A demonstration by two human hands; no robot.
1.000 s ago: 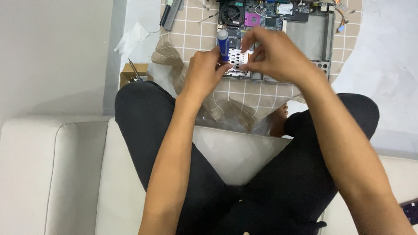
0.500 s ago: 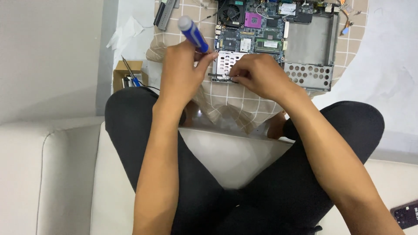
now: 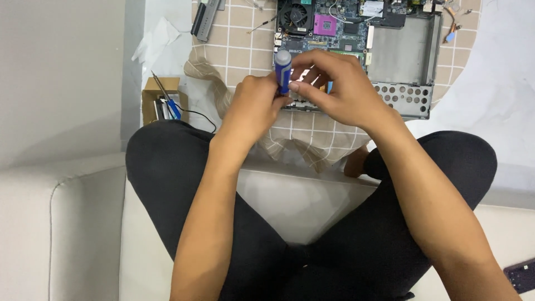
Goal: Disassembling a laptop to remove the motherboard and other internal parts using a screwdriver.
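A blue-handled screwdriver with a grey cap stands nearly upright over the near edge of an opened laptop base. My left hand is wrapped around the lower part of its handle. My right hand pinches the handle from the right, thumb and fingers touching it. The laptop's circuit board, with a black fan and a purple socket, lies exposed just beyond my hands. The screwdriver's tip is hidden behind my fingers.
The laptop rests on a beige checked cloth over a round table. A small cardboard box with tools stands on the floor at left. A dark flat part lies on the cloth. I sit cross-legged on a white sofa.
The screwdriver has swung from a leftward tilt above my left hand to nearly upright between both hands. My right hand has come onto its handle.
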